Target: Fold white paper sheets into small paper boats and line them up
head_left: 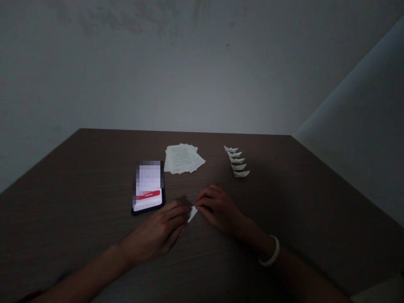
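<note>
Between my two hands is a small folded piece of white paper (192,214), low over the table. My left hand (166,225) has its fingers closed over the paper's left part and hides much of it. At the paper's upper right corner, the fingertips of my right hand (217,206) pinch it. A white beaded bracelet (275,251) circles my right wrist. Just beyond my left hand lies a phone (148,186) with its screen lit. Farther off, to the right, several folded paper boats (238,160) stand in a row.
A fanned pile of printed paper sheets (183,158) lies toward the back of the dark wooden table (110,147). The table's far edge meets a grey wall (195,84). Another wall surface (362,109) slants along the right side.
</note>
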`<act>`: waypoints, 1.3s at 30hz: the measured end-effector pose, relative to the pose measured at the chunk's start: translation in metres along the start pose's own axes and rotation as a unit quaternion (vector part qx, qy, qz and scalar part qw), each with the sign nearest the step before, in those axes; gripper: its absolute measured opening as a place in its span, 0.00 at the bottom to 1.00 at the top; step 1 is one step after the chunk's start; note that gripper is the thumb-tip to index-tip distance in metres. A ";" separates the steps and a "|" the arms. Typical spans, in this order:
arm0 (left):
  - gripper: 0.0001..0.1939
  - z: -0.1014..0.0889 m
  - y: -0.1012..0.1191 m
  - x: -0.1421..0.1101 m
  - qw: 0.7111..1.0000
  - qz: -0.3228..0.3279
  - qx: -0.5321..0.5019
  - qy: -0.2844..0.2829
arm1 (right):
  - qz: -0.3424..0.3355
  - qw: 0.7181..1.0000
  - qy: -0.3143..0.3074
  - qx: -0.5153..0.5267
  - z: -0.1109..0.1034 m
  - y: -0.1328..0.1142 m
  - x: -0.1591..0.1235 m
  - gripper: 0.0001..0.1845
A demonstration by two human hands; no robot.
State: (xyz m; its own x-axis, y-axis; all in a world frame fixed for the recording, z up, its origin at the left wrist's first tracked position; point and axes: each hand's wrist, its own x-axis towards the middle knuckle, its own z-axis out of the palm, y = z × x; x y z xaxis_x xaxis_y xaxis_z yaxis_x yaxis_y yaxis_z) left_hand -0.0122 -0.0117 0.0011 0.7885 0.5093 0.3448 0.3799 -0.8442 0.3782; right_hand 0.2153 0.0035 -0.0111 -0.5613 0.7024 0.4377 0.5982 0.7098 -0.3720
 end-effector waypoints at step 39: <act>0.18 -0.004 0.007 0.010 0.992 0.005 0.072 -0.103 | -0.092 0.985 -0.096 -0.108 -0.019 0.003 -0.013 0.10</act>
State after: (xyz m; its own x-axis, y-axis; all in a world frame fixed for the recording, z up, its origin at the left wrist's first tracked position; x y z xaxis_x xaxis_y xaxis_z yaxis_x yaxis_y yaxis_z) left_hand -0.0037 -0.0119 0.0108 0.8692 0.4677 0.1604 0.4246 -0.8723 0.2427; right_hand 0.2349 -0.0043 -0.0026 -0.7571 0.5742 0.3116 0.5720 0.8131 -0.1082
